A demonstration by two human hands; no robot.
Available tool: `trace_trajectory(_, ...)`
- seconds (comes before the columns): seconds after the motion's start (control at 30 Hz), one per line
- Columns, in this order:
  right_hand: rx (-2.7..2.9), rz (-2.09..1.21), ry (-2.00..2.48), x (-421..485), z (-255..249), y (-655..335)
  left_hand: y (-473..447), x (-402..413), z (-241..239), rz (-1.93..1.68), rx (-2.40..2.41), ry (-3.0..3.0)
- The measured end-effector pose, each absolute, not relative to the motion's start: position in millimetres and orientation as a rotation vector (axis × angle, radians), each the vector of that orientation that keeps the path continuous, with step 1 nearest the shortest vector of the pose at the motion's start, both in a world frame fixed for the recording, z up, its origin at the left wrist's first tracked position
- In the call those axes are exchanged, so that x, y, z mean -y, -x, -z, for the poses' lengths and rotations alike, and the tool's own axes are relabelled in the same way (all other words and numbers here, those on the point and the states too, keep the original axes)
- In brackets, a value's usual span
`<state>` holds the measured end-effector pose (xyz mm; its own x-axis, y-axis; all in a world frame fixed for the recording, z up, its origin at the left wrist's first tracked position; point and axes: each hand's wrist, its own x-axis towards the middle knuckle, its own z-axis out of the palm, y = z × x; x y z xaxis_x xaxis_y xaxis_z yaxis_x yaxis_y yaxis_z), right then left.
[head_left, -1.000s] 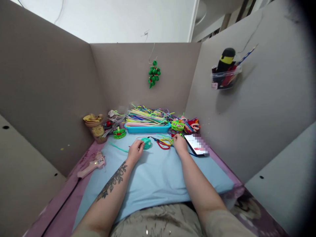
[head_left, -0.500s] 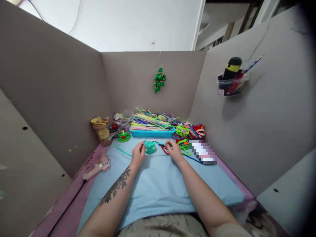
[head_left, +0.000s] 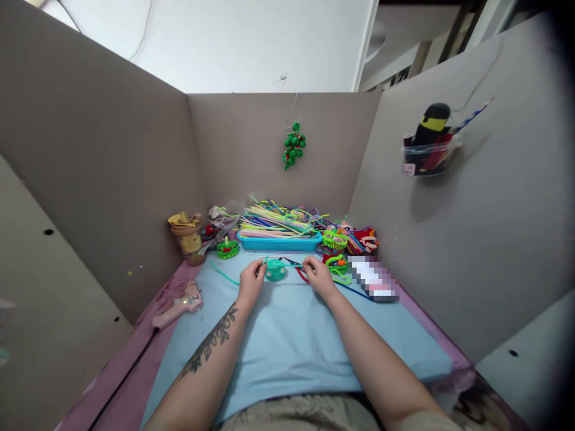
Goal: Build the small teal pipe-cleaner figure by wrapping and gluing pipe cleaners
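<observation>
1. We are pinching a thin teal pipe cleaner (head_left: 236,279) with our left hand (head_left: 250,282), fingers closed at the edge of the small teal ornament (head_left: 274,272).
2. Our right hand (head_left: 317,276) is curling over the red-handled scissors (head_left: 300,270); whether it is gripping them we cannot tell at this distance.
3. We are judging this a wrapping or fastening step; the next move is calling for a steady hold on the ornament.
4. The ornament is looking round and fuzzy, sitting on the blue cloth (head_left: 287,341) over the table, just before the blue tray (head_left: 278,243).
</observation>
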<state>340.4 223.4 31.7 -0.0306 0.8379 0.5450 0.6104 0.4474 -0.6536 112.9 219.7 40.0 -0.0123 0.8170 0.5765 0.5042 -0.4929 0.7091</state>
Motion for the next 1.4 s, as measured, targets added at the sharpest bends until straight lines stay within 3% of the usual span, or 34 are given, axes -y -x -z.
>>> trace_trajectory(0.23,1.829,0.133,1.146,-204,-50,-304,-119,-212,-41,-1.459,-1.417,-2.248)
trace_trajectory(0.53,1.797,-0.132,1.050,-200,-44,-265,-123,-204,-48,-1.439,-1.334,-2.222)
trace_trajectory(0.67,1.678,-0.152,1.092,-200,-45,-278,-119,-202,-53,-1.403,-1.478,-2.196)
trace_trajectory(0.97,1.761,-0.158,0.961,-192,-47,-274,-127,-206,-48,-1.539,-1.088,-2.030)
trace_trajectory(1.4,1.725,-0.157,1.001,-190,-47,-272,-132,-203,-49,-1.469,-1.130,-1.919)
